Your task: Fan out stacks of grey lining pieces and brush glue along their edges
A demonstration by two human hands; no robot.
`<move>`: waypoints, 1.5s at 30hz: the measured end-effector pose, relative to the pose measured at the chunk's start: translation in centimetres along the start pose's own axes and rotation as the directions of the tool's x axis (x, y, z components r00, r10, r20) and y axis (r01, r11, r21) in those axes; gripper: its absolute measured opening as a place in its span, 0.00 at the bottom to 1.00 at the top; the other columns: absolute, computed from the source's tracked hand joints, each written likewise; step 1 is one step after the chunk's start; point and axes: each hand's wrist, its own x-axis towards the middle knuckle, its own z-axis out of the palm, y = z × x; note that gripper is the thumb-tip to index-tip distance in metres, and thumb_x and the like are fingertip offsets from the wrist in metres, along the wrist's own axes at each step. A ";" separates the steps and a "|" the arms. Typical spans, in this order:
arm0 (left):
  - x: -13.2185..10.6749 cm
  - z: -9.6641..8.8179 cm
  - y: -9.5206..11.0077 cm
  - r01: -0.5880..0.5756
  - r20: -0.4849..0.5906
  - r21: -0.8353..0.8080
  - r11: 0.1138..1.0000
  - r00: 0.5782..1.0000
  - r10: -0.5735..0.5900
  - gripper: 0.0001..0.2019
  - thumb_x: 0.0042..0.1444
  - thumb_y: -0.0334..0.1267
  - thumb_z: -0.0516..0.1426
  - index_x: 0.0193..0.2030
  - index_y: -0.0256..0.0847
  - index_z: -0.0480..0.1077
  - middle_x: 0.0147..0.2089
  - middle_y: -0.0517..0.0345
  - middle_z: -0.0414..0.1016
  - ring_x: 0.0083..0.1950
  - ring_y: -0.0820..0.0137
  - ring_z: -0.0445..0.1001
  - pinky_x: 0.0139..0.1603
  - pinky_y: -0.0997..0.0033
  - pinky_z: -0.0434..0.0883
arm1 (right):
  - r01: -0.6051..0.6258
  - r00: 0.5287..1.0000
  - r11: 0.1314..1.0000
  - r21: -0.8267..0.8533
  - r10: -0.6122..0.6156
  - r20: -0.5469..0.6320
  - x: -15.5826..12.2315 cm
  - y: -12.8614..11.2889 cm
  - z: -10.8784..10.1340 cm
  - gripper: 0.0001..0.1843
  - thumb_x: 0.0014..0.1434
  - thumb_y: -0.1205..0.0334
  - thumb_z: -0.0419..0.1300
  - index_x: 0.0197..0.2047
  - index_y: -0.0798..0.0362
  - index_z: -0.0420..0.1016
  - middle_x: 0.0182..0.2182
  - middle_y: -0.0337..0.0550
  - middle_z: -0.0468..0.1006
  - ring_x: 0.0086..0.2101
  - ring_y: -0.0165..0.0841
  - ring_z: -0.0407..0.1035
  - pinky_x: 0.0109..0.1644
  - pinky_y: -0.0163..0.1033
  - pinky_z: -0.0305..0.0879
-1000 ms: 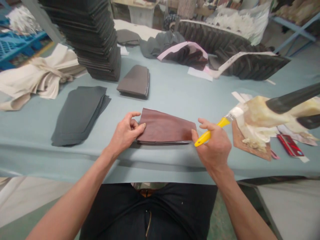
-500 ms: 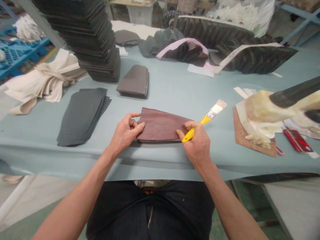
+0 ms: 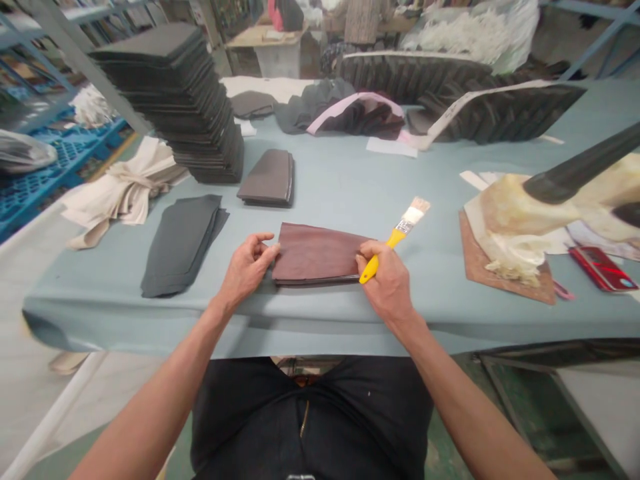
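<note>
A stack of brown leather pieces (image 3: 320, 253) lies flat on the table in front of me, its darker layers showing along the near edge. At its left end is my left hand (image 3: 247, 267), thumb and index finger apart, with the thumb tip at the stack's edge; it grips nothing that I can see. My right hand (image 3: 387, 280) is closed round the yellow handle of a paintbrush (image 3: 397, 237), bristles pointing up and away to the right. The fingertips of that hand also touch the stack's right end.
Grey pieces (image 3: 183, 247) lie at the left, below a tall dark stack (image 3: 200, 127). A smaller stack (image 3: 267, 177) sits behind the leather. To the right are a glue-crusted container (image 3: 510, 207) and a red phone (image 3: 603, 269). Bundled dark pieces (image 3: 505, 113) stand at the back.
My left thumb has drawn back from the top of the leather to its left edge. The right hand and brush have shifted slightly left. The head view has tilted up a little.
</note>
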 end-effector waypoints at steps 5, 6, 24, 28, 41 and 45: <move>-2.7 -0.4 2.7 -0.210 -0.085 0.251 0.945 0.968 0.237 0.18 0.72 0.49 0.54 0.55 0.40 0.77 0.50 0.46 0.83 0.52 0.57 0.79 0.60 0.54 0.73 | 0.038 0.998 0.999 0.007 -0.038 -0.048 0.0 -0.6 -0.8 0.02 0.72 0.62 0.58 0.47 0.48 0.71 0.50 0.48 0.84 0.49 0.40 0.80 0.56 0.48 0.77; -3.5 0.0 3.3 -0.276 -0.042 0.278 0.920 0.953 0.299 0.17 0.72 0.48 0.54 0.55 0.41 0.78 0.54 0.45 0.84 0.57 0.55 0.79 0.66 0.52 0.71 | 0.052 0.997 0.999 0.009 -0.052 -0.061 -0.1 -0.9 -0.9 0.02 0.72 0.62 0.59 0.47 0.48 0.71 0.50 0.48 0.85 0.50 0.41 0.80 0.56 0.48 0.77; -8.5 6.6 2.1 -0.554 0.264 0.574 0.603 0.822 0.505 0.39 0.70 0.35 0.52 0.85 0.32 0.47 0.83 0.37 0.57 0.85 0.49 0.55 0.85 0.45 0.51 | 0.265 0.954 0.964 0.026 -0.266 0.142 -5.0 -5.5 0.7 0.09 0.70 0.64 0.61 0.52 0.48 0.70 0.68 0.52 0.75 0.71 0.42 0.67 0.74 0.58 0.66; -8.3 6.4 2.3 -0.549 0.254 0.585 0.598 0.823 0.507 0.36 0.70 0.36 0.53 0.83 0.31 0.53 0.82 0.37 0.60 0.85 0.51 0.57 0.85 0.48 0.50 | 0.279 0.945 0.960 -0.016 -0.272 0.183 -5.0 -4.7 0.5 0.10 0.69 0.64 0.63 0.53 0.48 0.70 0.71 0.53 0.71 0.74 0.44 0.63 0.75 0.59 0.65; -8.3 6.0 3.1 -0.549 0.292 0.597 0.585 0.828 0.479 0.34 0.74 0.43 0.54 0.81 0.29 0.57 0.82 0.37 0.59 0.84 0.49 0.57 0.85 0.47 0.49 | 0.173 0.976 0.972 -0.156 -0.148 0.157 -4.4 -1.2 -2.8 0.14 0.73 0.53 0.63 0.54 0.50 0.66 0.70 0.62 0.71 0.73 0.50 0.64 0.75 0.68 0.56; -8.2 6.0 3.0 -0.553 0.292 0.608 0.570 0.823 0.487 0.34 0.74 0.44 0.55 0.81 0.29 0.58 0.82 0.37 0.61 0.83 0.49 0.59 0.84 0.48 0.52 | 0.237 0.963 0.966 -0.104 -0.219 0.159 -4.3 -2.7 -2.2 0.12 0.74 0.56 0.61 0.54 0.49 0.65 0.70 0.60 0.71 0.72 0.47 0.65 0.75 0.63 0.60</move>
